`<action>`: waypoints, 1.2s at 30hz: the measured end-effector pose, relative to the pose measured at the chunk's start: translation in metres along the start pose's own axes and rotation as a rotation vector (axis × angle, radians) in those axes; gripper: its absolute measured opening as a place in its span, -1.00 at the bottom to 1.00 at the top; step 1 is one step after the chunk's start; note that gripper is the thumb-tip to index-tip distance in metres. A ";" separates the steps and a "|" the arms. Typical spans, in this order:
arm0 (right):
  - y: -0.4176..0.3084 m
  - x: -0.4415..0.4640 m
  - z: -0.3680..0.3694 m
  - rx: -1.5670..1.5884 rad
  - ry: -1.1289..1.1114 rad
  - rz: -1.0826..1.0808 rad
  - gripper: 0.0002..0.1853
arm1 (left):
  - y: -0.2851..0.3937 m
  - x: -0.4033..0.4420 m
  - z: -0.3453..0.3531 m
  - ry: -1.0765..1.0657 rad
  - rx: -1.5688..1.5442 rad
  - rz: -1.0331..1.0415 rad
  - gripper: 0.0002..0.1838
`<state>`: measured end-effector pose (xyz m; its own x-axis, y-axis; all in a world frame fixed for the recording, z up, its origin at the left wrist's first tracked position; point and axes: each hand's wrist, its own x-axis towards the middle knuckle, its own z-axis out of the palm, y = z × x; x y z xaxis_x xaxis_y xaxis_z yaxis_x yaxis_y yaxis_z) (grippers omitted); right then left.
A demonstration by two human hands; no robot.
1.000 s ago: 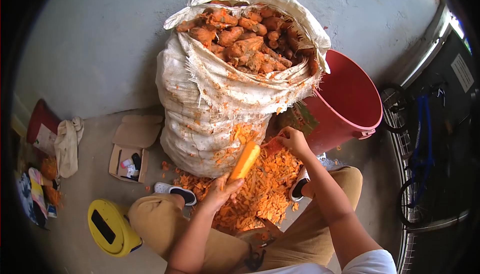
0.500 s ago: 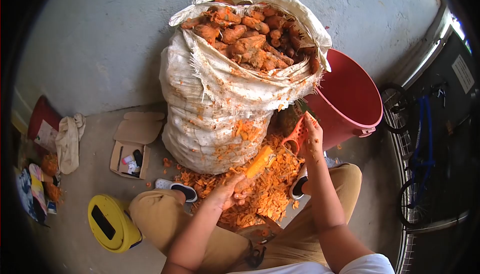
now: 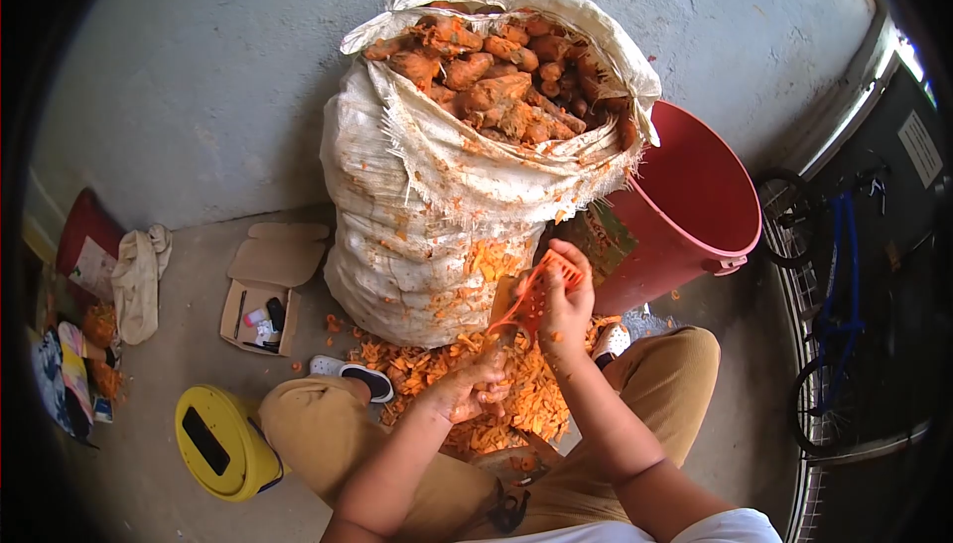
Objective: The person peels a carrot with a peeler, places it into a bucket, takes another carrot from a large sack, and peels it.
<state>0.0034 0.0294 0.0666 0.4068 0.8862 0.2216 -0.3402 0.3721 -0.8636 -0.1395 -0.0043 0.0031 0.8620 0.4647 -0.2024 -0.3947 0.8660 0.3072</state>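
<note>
My left hand (image 3: 469,386) is closed around the lower end of a carrot (image 3: 504,295), which points up and away from me. In my right hand (image 3: 570,307) is an orange-red peeler (image 3: 533,307) with holes in its handle. The peeler lies over the carrot and hides much of it; I cannot tell exactly where the blade touches. Under both hands, a heap of orange peelings (image 3: 531,399) covers the floor between my legs. Just beyond stands a big white woven sack (image 3: 397,235), filled to the top with unpeeled carrots (image 3: 486,76).
A tall red bin (image 3: 695,186) stands right of the sack. On the left are an open cardboard box (image 3: 244,297) with small items and a yellow bucket (image 3: 253,444) with a phone (image 3: 205,438) on its lid. A blue bicycle (image 3: 842,295) leans at the right.
My right hand has come left and down with the peeler, from beside the bin onto the carrot. My left hand has shifted slightly right, and the carrot now points more steeply upward.
</note>
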 end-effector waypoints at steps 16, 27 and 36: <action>0.010 -0.009 0.010 -0.087 0.012 0.037 -0.74 | 0.002 0.001 0.009 0.285 0.165 -0.073 -0.82; 0.003 0.036 -0.003 -0.175 0.046 -0.229 -0.77 | -0.001 -0.007 0.009 0.197 0.587 0.074 -0.76; -0.030 0.052 -0.012 -0.070 0.068 -0.117 -0.72 | -0.001 -0.006 0.001 0.058 0.230 0.046 -0.80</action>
<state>0.0448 0.0609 0.0989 0.4978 0.8161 0.2936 -0.2278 0.4497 -0.8636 -0.1439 -0.0077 0.0053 0.8224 0.5183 -0.2344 -0.3447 0.7818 0.5195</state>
